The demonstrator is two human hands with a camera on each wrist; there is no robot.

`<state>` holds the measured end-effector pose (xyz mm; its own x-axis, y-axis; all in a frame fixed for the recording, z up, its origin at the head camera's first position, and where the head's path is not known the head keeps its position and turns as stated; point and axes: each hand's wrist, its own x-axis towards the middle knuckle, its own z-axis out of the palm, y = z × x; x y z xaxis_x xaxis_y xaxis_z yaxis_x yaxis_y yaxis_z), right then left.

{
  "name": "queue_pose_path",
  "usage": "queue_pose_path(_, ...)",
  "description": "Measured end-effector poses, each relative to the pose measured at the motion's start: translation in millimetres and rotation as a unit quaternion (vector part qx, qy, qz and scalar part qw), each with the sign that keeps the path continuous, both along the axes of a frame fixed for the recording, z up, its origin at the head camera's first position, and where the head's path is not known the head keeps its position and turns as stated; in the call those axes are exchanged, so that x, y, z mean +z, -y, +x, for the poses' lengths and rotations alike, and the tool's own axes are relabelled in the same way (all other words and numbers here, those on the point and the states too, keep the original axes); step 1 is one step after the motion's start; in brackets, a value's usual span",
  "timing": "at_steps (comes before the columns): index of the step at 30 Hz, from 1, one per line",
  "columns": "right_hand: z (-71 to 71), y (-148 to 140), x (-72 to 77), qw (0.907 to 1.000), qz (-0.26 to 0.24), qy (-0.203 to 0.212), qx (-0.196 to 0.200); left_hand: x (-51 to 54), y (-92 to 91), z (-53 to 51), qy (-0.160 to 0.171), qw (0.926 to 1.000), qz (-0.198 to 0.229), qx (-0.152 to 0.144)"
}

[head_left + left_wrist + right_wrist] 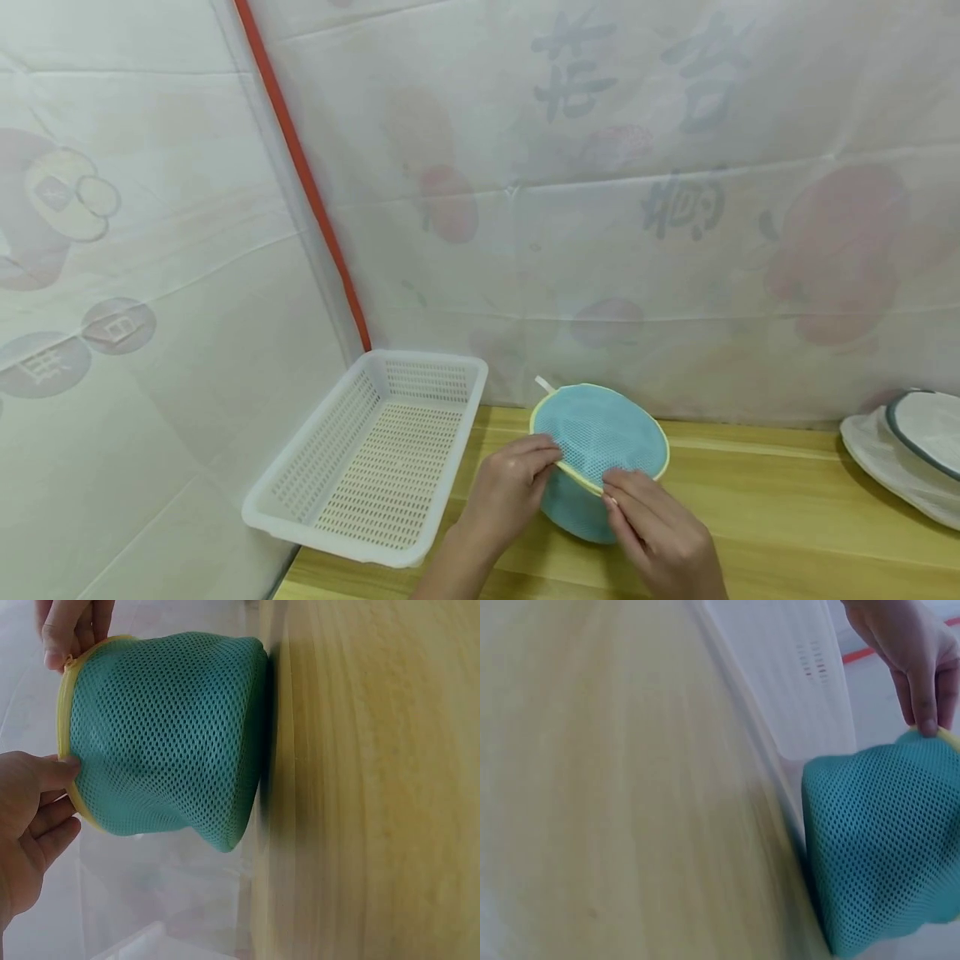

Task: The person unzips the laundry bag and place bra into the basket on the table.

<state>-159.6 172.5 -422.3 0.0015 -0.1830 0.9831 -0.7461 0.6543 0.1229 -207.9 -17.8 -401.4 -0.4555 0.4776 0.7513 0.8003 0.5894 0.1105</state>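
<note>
A teal mesh laundry bag with a yellow zippered rim stands upright on the wooden table, its round lid facing up. At the rim's left side, my left hand pinches the yellow edge between thumb and fingers. My right hand pinches the rim at the near right side, its thumb beside the small zipper pull in the left wrist view. A white tag sticks out from the far left of the rim. The right wrist view shows the left hand and the bag's side, but not the right hand.
To the left of the bag is a white perforated plastic basket. White items, one with a dark-edged rim, lie at the far right of the wooden table. Printed white sheeting hangs behind and to the left.
</note>
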Motion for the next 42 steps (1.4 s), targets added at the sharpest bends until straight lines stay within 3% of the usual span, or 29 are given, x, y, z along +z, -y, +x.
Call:
queue_pose_path(3,0.5,1.8,-1.3,1.0,0.003,0.003,-0.004,-0.7,-0.8,-1.2,-0.005,1.0,0.001,-0.001)
queue_pose_path(11,-1.7,-0.4,-12.4,0.9993,0.001,0.031,-0.021,-0.2,-8.1,0.9,-0.063,0.9976,-0.01,-0.026)
queue_pose_path(19,-0.6,2.9,-16.1,0.9977,0.004,0.059,-0.033,-2.9,-18.7,10.5,-0.066,0.9962,-0.047,-0.031)
queue_pose_path(26,-0.2,3.0,-16.0,0.9975,0.003,0.059,-0.04,-4.8,-24.3,15.9,-0.065,0.9958,-0.042,-0.048)
queue_pose_path(34,-2.1,2.2,-10.6,0.9987,-0.01,0.026,-0.043,-5.3,-23.2,14.9,-0.066,0.9952,-0.052,-0.049)
queue_pose_path(42,-2.9,-4.6,-13.5,0.9979,-0.02,0.04,-0.047,-5.3,-20.3,13.0,-0.061,0.9961,-0.04,-0.05)
